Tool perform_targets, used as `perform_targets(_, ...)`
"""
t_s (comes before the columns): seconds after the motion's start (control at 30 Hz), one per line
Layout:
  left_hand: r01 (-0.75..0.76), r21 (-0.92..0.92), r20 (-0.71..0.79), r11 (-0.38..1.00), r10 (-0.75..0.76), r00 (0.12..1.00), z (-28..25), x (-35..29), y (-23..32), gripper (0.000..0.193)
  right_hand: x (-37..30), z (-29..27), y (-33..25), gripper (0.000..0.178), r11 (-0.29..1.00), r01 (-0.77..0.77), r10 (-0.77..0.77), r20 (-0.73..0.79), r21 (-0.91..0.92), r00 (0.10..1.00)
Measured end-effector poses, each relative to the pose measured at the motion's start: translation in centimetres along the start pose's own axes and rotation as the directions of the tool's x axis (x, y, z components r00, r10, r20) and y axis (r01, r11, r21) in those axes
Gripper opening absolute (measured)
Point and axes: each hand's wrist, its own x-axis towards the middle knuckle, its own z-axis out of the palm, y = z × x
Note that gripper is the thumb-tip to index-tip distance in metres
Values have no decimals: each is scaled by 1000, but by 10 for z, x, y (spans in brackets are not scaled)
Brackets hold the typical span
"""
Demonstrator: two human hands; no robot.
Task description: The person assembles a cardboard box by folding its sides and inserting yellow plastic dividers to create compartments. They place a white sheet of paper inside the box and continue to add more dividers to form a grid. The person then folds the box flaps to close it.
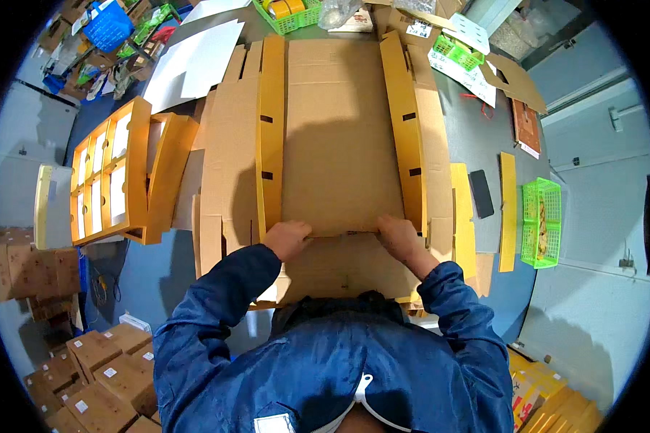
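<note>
A large brown cardboard sheet (343,137) lies in front of me on the table, with its near part folded along a crease. My left hand (289,240) is closed on the left end of that near fold. At the right end, my right hand (401,238) grips the same fold, fingers curled over it. Two long yellow slotted strips run away from me along the sheet's sides, the left strip (270,144) close to my left hand and the right strip (404,137) beside my right. What my fingertips do beneath the fold is hidden.
Left stand yellow compartment trays (108,173) with white inserts. On the right lie a dark phone (481,193), a yellow strip (508,209) and a green basket (541,222). Another green basket (290,20) with tape rolls and white sheets (195,61) sit at the back.
</note>
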Motion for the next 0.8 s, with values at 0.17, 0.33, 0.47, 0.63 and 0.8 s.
perform_targets(0.17,-50,54,25,997,49,998,-5,-4,2,20,8,-10,-48,14,976,165,-173,51,143,984)
perform_targets(0.33,-86,38,9,996,86,996,-3,-3,2,23,5,-31,-48,18,941,293,-308,68,167,949)
perform_targets(0.47,-94,42,-105,995,98,990,-1,-7,4,30,1,-53,-58,21,936,331,-343,101,121,934)
perform_targets(0.63,-89,70,-9,994,90,996,-6,-5,4,38,-3,-45,-37,25,930,306,-345,197,206,917)
perform_targets(0.8,-52,79,-60,996,57,997,-1,-6,3,38,-1,-52,-36,27,902,383,-410,115,201,905)
